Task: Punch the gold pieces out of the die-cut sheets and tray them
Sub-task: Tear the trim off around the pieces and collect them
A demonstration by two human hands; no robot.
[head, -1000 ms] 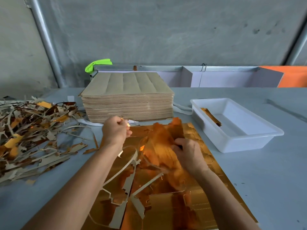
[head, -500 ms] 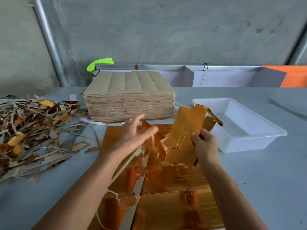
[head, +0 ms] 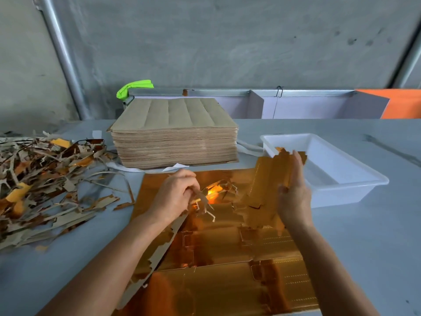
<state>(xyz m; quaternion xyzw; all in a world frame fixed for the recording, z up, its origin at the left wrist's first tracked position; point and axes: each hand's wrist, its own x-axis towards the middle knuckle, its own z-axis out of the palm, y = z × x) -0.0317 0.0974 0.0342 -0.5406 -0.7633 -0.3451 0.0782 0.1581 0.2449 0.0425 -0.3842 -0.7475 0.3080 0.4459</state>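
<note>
Nearest the camera, at the bottom centre of the frame, a gold die-cut sheet [head: 227, 281] lies flat on the grey table [head: 364, 258], its surface scored with cut outlines and dotted lines. A jagged strip of brown waste backing [head: 157, 258] runs diagonally across the sheet's left part, from the lower centre up to the left hand.

The left hand [head: 175, 197], in the middle of the frame, has its fingers curled round thin scraps of that waste, which stick out from its grip to the right. Right of centre, the right hand [head: 293, 195] stands on edge with its fingers straight and close together, pressed against the back of a punched gold piece [head: 271, 179]. The thumb is hidden behind the piece, so whether it pinches the piece cannot be told. The piece is raised above the sheet, its top edge reaching the near left corner of the white tray [head: 355, 185].

The tray sits on the table at the right of the frame. At the left lies a heap of brown and gold offcuts [head: 41, 179]. Farther back, at upper centre, stands a tall stack of brown sheets [head: 175, 135], with a bright green object [head: 133, 86] behind it against the grey wall [head: 227, 42].
</note>
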